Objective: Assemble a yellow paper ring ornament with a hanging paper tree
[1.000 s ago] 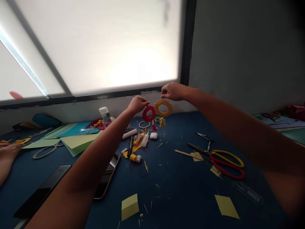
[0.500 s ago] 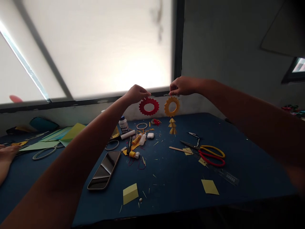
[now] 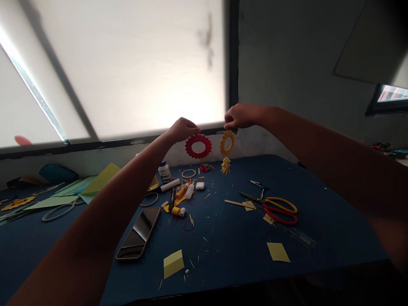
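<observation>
Pinched at its upper left edge, a red zigzag-edged paper ring (image 3: 208, 146) hangs from my left hand (image 3: 183, 128). My right hand (image 3: 235, 116) is closed above a yellow zigzag-edged paper ring (image 3: 222, 146), holding it up; whether by its edge or a thread I cannot tell. Beneath the yellow ring dangles a pale yellow tiered paper piece (image 3: 226, 165), shaped like a small tree. Both rings are in the air over the far part of the blue table (image 3: 229, 238), side by side and apart.
Scissors with yellow and red handles (image 3: 280, 205) lie at right beside a wooden stick (image 3: 239, 203). A phone (image 3: 139, 233) rests near my left forearm. Glue bottles (image 3: 190, 191), a white bottle (image 3: 165, 172), paper squares (image 3: 174, 263) and coloured sheets (image 3: 100, 182) are spread around.
The yellow ring has turned more edge-on, and its tiered piece has twisted. Another person's hand at the far left has gone out of view. The view has shifted slightly.
</observation>
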Action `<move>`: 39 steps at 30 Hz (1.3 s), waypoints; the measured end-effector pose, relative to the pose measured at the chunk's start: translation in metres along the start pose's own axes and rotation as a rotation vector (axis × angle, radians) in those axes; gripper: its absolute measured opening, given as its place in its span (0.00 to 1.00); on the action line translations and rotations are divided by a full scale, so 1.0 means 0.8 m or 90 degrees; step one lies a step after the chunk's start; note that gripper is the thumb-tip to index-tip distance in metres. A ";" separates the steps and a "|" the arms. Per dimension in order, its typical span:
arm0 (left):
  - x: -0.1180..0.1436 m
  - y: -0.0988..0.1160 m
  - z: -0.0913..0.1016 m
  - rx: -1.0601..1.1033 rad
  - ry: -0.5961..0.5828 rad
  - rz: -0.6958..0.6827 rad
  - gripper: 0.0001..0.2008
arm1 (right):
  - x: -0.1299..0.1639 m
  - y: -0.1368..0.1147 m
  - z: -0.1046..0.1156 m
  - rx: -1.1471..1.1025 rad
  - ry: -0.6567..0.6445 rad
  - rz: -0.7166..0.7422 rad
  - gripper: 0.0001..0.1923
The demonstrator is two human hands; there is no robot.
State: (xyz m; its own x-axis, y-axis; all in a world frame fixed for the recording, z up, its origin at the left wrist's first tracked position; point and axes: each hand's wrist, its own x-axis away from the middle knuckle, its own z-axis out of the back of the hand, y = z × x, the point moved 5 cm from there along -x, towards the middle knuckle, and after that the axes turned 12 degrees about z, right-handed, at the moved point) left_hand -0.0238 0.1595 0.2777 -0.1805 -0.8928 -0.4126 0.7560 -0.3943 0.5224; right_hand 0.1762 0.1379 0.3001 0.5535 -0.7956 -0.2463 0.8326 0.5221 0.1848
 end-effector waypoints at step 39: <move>0.003 -0.029 0.013 -0.066 -0.040 0.023 0.12 | 0.006 0.001 -0.012 -0.020 -0.048 -0.006 0.14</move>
State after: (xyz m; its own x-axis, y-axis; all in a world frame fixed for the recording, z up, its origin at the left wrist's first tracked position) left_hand -0.0480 0.1640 0.2724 -0.1886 -0.9195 -0.3450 0.8230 -0.3397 0.4553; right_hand 0.1796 0.1378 0.2903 0.5437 -0.8208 -0.1748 0.8386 0.5228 0.1531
